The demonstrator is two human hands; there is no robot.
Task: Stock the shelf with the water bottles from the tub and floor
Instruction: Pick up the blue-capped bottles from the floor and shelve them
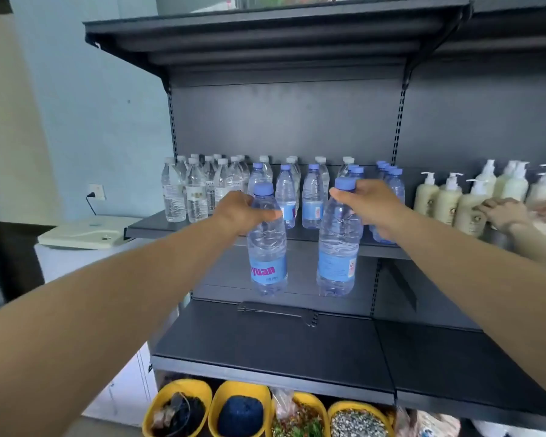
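At mid-frame, the dark metal shelf holds capped rows. I carry two clear blue-capped water bottles: left hand clamped on one's shoulder, right hand pinching the other's neck. I should seat both upright in the front gaps.

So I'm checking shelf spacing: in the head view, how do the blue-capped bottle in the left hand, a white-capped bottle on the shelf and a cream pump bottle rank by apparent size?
1. Blue-capped bottle in the left hand, largest, though nearest the camera.
2-3. Cream pump bottle and white-capped bottle: look alike, unranked.
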